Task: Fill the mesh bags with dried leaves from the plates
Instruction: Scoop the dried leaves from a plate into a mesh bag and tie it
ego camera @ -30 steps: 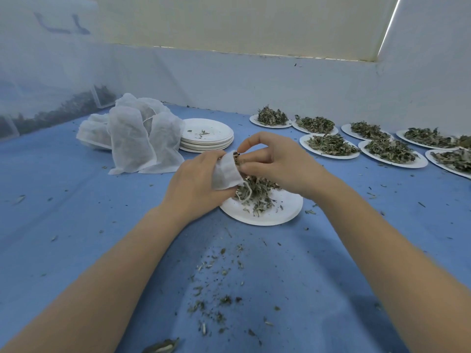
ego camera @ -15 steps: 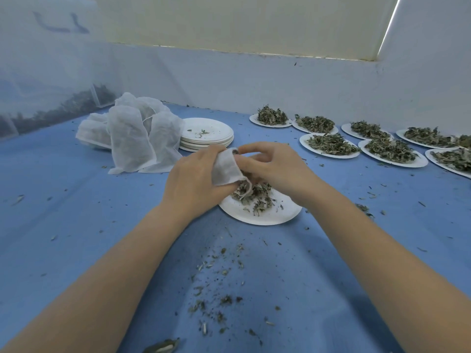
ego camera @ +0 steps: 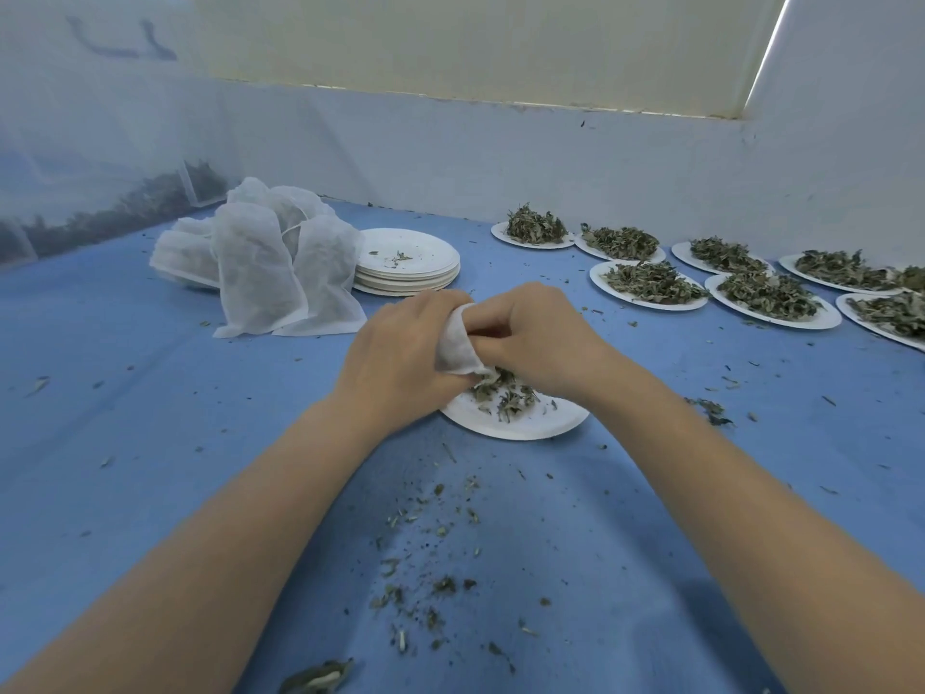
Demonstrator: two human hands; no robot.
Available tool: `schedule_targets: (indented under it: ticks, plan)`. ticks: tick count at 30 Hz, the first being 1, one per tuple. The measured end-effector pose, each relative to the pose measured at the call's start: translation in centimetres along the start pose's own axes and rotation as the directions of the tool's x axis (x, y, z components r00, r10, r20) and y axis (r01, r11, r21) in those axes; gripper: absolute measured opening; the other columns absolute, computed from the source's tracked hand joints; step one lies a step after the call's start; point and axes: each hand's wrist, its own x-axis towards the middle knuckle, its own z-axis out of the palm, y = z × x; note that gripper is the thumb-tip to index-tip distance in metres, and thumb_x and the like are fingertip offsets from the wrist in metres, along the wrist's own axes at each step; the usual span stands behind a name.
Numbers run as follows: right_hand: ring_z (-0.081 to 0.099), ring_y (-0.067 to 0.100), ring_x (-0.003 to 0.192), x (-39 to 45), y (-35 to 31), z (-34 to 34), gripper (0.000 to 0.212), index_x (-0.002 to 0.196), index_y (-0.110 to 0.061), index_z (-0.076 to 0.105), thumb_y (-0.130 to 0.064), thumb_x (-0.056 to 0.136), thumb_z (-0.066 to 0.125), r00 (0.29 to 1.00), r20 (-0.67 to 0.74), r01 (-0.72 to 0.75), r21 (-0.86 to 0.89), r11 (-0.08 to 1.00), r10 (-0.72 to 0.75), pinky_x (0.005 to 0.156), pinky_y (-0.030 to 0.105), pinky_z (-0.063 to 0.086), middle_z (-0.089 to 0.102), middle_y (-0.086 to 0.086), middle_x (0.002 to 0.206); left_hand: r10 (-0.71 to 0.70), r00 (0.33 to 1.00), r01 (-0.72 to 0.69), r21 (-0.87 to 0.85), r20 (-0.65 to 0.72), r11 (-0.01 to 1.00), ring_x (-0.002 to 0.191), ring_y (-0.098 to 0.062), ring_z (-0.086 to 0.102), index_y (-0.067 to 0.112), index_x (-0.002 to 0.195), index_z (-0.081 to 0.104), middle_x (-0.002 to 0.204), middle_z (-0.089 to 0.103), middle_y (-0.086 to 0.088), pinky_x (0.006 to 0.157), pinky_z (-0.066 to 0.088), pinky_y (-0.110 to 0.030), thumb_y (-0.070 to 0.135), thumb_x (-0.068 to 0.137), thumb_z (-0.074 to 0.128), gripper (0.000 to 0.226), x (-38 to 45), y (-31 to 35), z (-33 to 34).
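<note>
a blue-covered table (ego camera: 150,443) carried everything. a near plate (ego camera: 520,425) with a few dried leaves sat mid-table. far left lay a heap of white mesh bags (ego camera: 270,273), touching a stack of empty plates (ego camera: 408,263). at far right, leaf-piled plates (ego camera: 650,288) crowded together. crumbs (ego camera: 430,588) littered the near cloth.

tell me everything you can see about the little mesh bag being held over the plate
The mesh bag is small, white and made of a fine, soft-looking fabric, bunched and creased. The left hand grips it from the left, and the right hand has its fingers curled at its opening. It sits just above the dried leaves on the near white plate, its lower edge touching the pile. Most of it is hidden by the hands, so how full it is cannot be seen.
</note>
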Motion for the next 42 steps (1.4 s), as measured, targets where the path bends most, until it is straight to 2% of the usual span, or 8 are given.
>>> schedule_targets:
  ticks: [4, 10, 16, 26, 29, 34, 38, 42]
  plan:
    - [0.035, 0.003, 0.046, -0.3, -0.1, -0.8, 0.034, 0.058, -0.031, 0.061, -0.01, 0.085, 0.061, 0.988, 0.156, 0.007, -0.027, 1.0, -0.003, 0.046, 0.011, 0.028, 0.042, -0.012, 0.045, -0.015, 0.999, 0.015, -0.007, 0.043, 1.0, 0.094, -0.026, 0.061, 0.01, 0.111, 0.061, 0.102, 0.066, -0.003, 0.076, 0.036, -0.027, 0.023, 0.064, 0.08, 0.053, -0.1, -0.1, 0.0]
    - [0.065, 0.001, 0.076, -0.3, 0.1, -1.1, 0.029, 0.079, -0.023, 0.074, 0.005, 0.073, 0.067, 0.993, -0.088, 0.088, 0.037, 0.995, -0.084, 0.079, 0.016, 0.052, 0.072, -0.007, 0.083, -0.099, 0.994, 0.1, 0.029, -0.039, 0.995, 0.089, -0.026, 0.062, 0.01, 0.109, 0.061, 0.1, 0.067, -0.003, 0.068, 0.035, -0.026, 0.029, 0.065, 0.075, 0.05, 0.1, 0.3, -0.1]
    - [0.046, 0.0, 0.052, 0.0, 0.0, 0.3, 0.028, 0.068, -0.036, 0.065, -0.011, 0.079, 0.068, 0.996, 0.06, 0.068, -0.092, 0.993, -0.062, 0.053, 0.012, 0.034, 0.051, -0.017, 0.048, -0.054, 0.996, 0.055, -0.015, 0.069, 0.998, 0.096, -0.031, 0.06, 0.008, 0.113, 0.06, 0.103, 0.066, -0.006, 0.08, 0.044, -0.036, 0.026, 0.06, 0.083, 0.061, 0.0, 0.3, 0.0]
    - [0.068, -0.001, 0.081, -0.2, 1.0, -2.7, 0.022, 0.082, -0.029, 0.074, -0.008, 0.075, 0.076, 0.992, -0.118, 0.087, 0.328, 0.941, -0.05, 0.076, 0.011, 0.05, 0.073, -0.015, 0.081, -0.073, 0.997, 0.074, 0.065, -0.009, 0.995, 0.095, -0.033, 0.059, 0.008, 0.121, 0.054, 0.108, 0.064, -0.009, 0.076, 0.041, -0.033, 0.011, 0.063, 0.071, 0.06, 0.3, -1.3, -0.8]
    - [0.064, -0.003, 0.08, 0.1, 3.0, -3.1, 0.016, 0.09, -0.031, 0.072, -0.017, 0.082, 0.071, 0.962, -0.268, -0.041, 0.069, 0.997, 0.059, 0.076, 0.009, 0.048, 0.071, -0.017, 0.088, -0.098, 0.995, 0.092, 0.179, 0.026, 0.979, 0.1, -0.032, 0.056, 0.009, 0.123, 0.053, 0.114, 0.062, -0.009, 0.082, 0.04, -0.036, 0.014, 0.067, 0.07, 0.059, 0.2, -2.1, -0.9]
    - [0.05, 0.019, 0.115, 0.5, 5.7, -1.8, 0.037, 0.131, -0.023, 0.054, -0.016, 0.096, 0.044, 0.951, 0.019, -0.26, -0.482, 0.836, 0.307, 0.089, 0.025, 0.038, 0.049, 0.003, 0.133, -0.106, 0.994, 0.096, 0.252, 0.029, 0.963, 0.099, -0.031, 0.056, 0.012, 0.123, 0.054, 0.111, 0.063, -0.007, 0.077, 0.036, -0.032, 0.016, 0.068, 0.07, 0.057, -0.2, -2.3, -0.7]
    - [0.056, 0.01, 0.08, 0.4, 5.2, -1.8, 0.039, 0.122, -0.023, 0.062, -0.01, 0.094, 0.038, 0.941, 0.103, -0.238, -0.482, 0.843, 0.324, 0.063, 0.02, 0.042, 0.059, -0.005, 0.104, -0.138, 0.99, 0.128, 0.219, 0.03, 0.967, 0.098, -0.03, 0.055, 0.016, 0.124, 0.052, 0.113, 0.062, -0.003, 0.072, 0.027, -0.026, 0.018, 0.07, 0.069, 0.057, -0.2, -2.4, -0.7]
    - [0.053, 0.012, 0.1, 0.4, 4.9, -3.0, 0.034, 0.126, -0.033, 0.056, -0.028, 0.093, 0.047, 0.941, 0.091, -0.257, -0.434, 0.864, 0.326, 0.075, 0.024, 0.039, 0.061, -0.006, 0.116, -0.142, 0.989, 0.132, 0.207, 0.033, 0.969, 0.096, -0.028, 0.055, 0.016, 0.123, 0.053, 0.111, 0.063, -0.003, 0.071, 0.026, -0.025, 0.018, 0.07, 0.069, 0.056, -0.3, -2.3, -0.7]
